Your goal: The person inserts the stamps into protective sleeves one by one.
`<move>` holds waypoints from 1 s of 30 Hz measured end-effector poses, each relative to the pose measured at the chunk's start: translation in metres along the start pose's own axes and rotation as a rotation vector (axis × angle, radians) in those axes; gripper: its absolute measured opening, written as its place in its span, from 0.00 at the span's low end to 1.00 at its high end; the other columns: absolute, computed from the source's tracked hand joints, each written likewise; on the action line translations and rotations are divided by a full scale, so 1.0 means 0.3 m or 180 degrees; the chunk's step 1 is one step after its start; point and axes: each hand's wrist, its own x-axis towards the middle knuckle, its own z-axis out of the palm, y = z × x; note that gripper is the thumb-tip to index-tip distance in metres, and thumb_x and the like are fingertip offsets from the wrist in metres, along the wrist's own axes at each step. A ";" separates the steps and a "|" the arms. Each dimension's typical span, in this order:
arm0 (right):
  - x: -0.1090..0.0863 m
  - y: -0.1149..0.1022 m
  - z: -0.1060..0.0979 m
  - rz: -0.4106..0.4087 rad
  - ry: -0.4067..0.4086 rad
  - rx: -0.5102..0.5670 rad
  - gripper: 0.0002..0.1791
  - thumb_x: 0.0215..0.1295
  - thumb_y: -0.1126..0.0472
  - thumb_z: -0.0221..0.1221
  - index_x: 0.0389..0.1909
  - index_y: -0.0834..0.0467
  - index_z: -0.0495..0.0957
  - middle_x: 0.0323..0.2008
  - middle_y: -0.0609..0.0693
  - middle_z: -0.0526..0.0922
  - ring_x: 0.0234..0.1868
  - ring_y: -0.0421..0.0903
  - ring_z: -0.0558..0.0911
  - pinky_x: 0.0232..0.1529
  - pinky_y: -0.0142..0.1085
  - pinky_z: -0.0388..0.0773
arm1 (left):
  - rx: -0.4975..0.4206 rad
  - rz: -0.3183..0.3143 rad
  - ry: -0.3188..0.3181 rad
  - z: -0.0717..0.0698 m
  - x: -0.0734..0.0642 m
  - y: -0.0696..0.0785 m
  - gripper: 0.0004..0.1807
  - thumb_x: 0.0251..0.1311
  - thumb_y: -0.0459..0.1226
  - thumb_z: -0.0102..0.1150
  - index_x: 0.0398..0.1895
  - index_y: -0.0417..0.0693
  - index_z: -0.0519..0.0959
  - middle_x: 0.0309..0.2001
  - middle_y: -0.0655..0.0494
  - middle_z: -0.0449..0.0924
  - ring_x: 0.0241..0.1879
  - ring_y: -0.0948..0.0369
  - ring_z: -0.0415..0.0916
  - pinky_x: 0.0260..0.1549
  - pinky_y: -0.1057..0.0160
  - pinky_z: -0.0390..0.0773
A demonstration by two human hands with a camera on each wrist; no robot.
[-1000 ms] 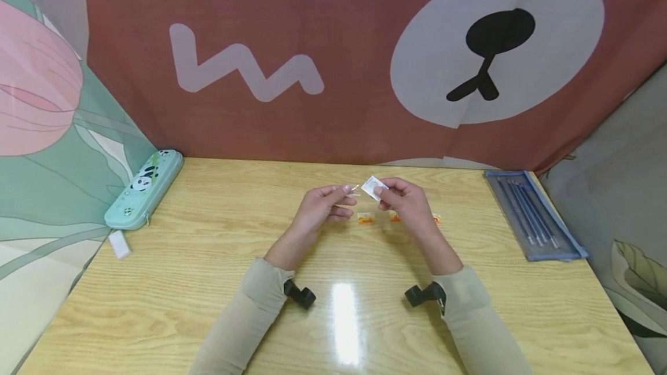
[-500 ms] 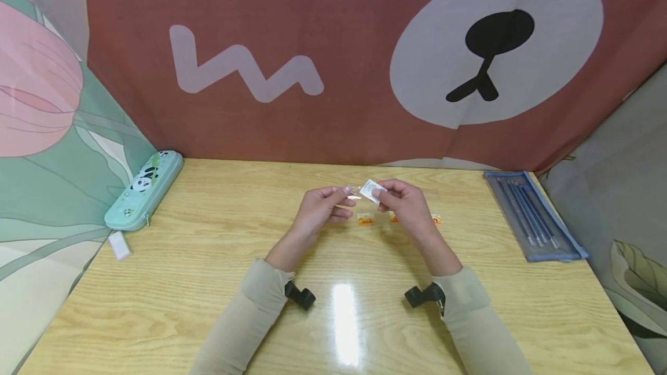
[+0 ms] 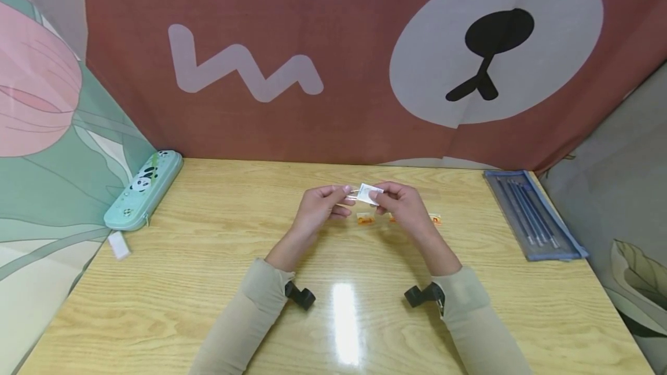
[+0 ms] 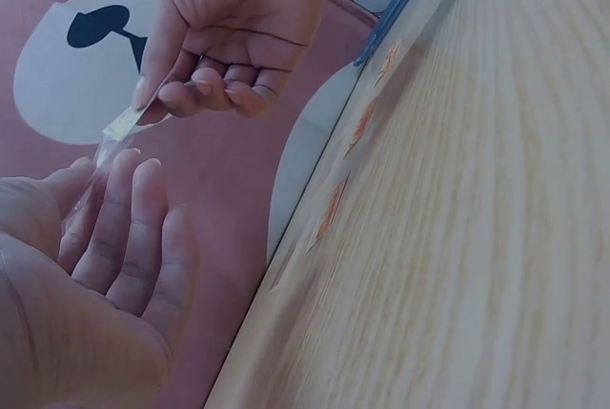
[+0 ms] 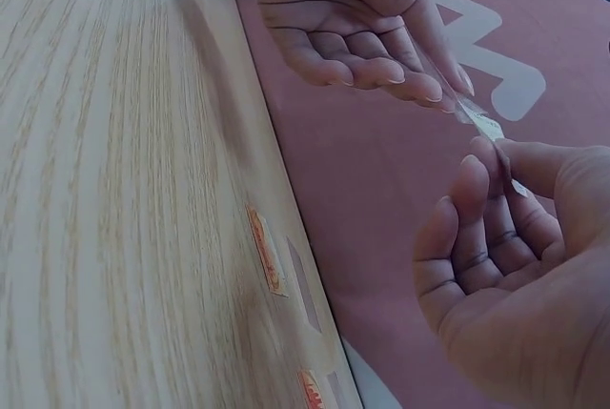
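Between thumb and fingers, my left hand (image 3: 319, 206) pinches a small clear plastic sleeve (image 4: 103, 159). My right hand (image 3: 409, 206) pinches a small flat white card (image 3: 367, 193) with faint print on it. The card's left edge meets the sleeve's right end, and the two overlap in the head view. Seen from the right wrist, the card (image 5: 486, 125) is nearly edge-on, with clear plastic around its upper end. Both hands are raised above the far part of the table, fingertips close together. The print is too small to read.
Several small orange-printed pieces lie in a row below the hands, among them one at left (image 3: 366, 218) and one at right (image 3: 435, 219). A mint panda pencil case (image 3: 145, 190) and white tag (image 3: 119, 245) are left; a blue mesh pouch (image 3: 534, 216) is right.
My right hand has shifted slightly left and down, turning the white card more level. The card has come up against the clear sleeve. My left hand has barely moved.
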 end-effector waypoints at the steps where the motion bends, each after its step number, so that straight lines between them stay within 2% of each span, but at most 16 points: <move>1: 0.000 0.000 0.000 0.0001 -0.0006 -0.0006 0.17 0.71 0.61 0.62 0.53 0.69 0.80 0.28 0.37 0.83 0.26 0.37 0.81 0.37 0.34 0.83 | 0.0003 0.0010 0.0001 0.000 0.000 0.000 0.17 0.68 0.44 0.65 0.47 0.38 0.86 0.31 0.52 0.89 0.24 0.64 0.86 0.35 0.59 0.89; 7: -0.002 -0.001 -0.002 0.0005 -0.0053 -0.0098 0.17 0.71 0.59 0.62 0.52 0.68 0.81 0.29 0.40 0.83 0.27 0.38 0.81 0.38 0.38 0.83 | 0.0055 0.0060 -0.0011 -0.001 0.001 -0.001 0.18 0.67 0.45 0.65 0.48 0.38 0.86 0.35 0.46 0.90 0.25 0.64 0.86 0.33 0.61 0.88; 12: -0.004 -0.003 -0.003 0.0043 -0.0135 -0.0174 0.17 0.72 0.58 0.61 0.51 0.67 0.81 0.29 0.42 0.83 0.28 0.38 0.80 0.39 0.39 0.83 | 0.0076 0.0120 -0.0020 -0.003 0.000 -0.002 0.21 0.68 0.46 0.64 0.50 0.34 0.85 0.30 0.55 0.89 0.25 0.65 0.86 0.35 0.59 0.89; 16: -0.005 -0.003 -0.004 0.0026 -0.0193 -0.0171 0.16 0.72 0.58 0.61 0.49 0.69 0.81 0.27 0.42 0.82 0.27 0.38 0.80 0.37 0.35 0.83 | 0.0015 0.0143 0.0000 -0.002 -0.001 -0.001 0.19 0.69 0.44 0.63 0.49 0.34 0.85 0.27 0.61 0.87 0.24 0.66 0.85 0.32 0.62 0.88; 20: -0.005 -0.004 -0.006 0.0035 -0.0216 -0.0170 0.16 0.72 0.59 0.61 0.49 0.69 0.81 0.26 0.42 0.81 0.27 0.38 0.79 0.35 0.33 0.82 | -0.0028 0.0154 0.0049 0.000 0.003 -0.005 0.19 0.68 0.44 0.64 0.48 0.35 0.86 0.26 0.61 0.88 0.23 0.66 0.85 0.31 0.63 0.88; 26: -0.004 -0.008 -0.007 0.0081 -0.0215 -0.0251 0.16 0.71 0.57 0.61 0.48 0.67 0.81 0.26 0.42 0.81 0.28 0.39 0.79 0.34 0.38 0.81 | -0.0007 0.0187 0.0125 0.002 0.002 -0.008 0.18 0.65 0.46 0.67 0.45 0.38 0.88 0.27 0.59 0.89 0.24 0.65 0.86 0.34 0.58 0.89; 30: -0.006 -0.007 -0.006 0.0097 -0.0213 -0.0223 0.16 0.72 0.58 0.60 0.49 0.68 0.81 0.26 0.42 0.81 0.28 0.38 0.79 0.36 0.38 0.82 | -0.0008 0.0190 0.0079 0.003 0.000 -0.007 0.16 0.66 0.44 0.66 0.46 0.40 0.88 0.30 0.57 0.89 0.24 0.64 0.86 0.33 0.60 0.88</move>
